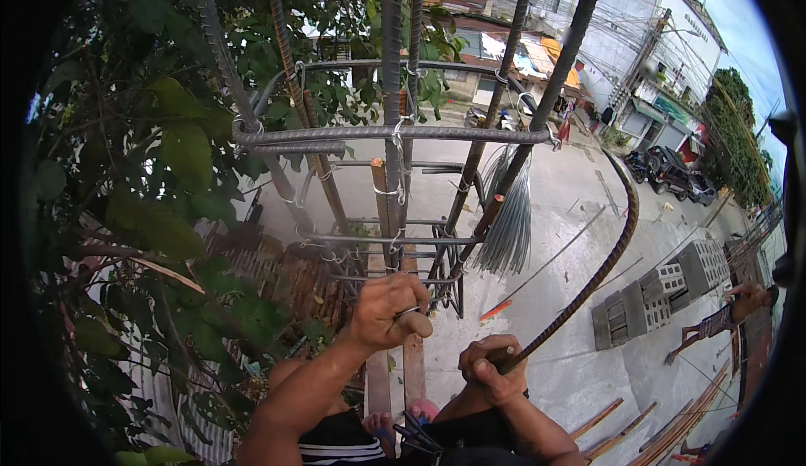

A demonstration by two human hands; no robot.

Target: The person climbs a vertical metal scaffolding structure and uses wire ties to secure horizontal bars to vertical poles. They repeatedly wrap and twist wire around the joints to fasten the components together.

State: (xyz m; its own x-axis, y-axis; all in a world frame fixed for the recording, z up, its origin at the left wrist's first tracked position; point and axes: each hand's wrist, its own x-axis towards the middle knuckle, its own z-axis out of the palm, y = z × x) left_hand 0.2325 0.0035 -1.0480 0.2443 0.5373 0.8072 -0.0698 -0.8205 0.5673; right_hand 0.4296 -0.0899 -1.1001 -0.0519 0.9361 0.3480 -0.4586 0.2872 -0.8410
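Observation:
My right hand [494, 371] is closed round the lower end of a curved, rusty ribbed steel bar [600, 273], which arcs up and right. To its left, my left hand [391, 310] is closed in front of the cage's lower part, a thin grey wire [409, 310] showing between thumb and fingers. Before me stands a cage of upright ribbed rebars [392, 54], ringed by bent steel stirrups [336, 135] and tied with small wire loops. A bundle of loose grey tie wires [509, 222] hangs from its right side.
My feet are on narrow wooden planks [378, 386] high above a concrete surface. Leafy branches [151, 189] crowd the left, over corrugated metal sheets [277, 269]. Below right are grey hollow blocks [646, 302], long timber strips [684, 424] and another person [718, 323]. Parked vehicles [669, 170] stand farther off.

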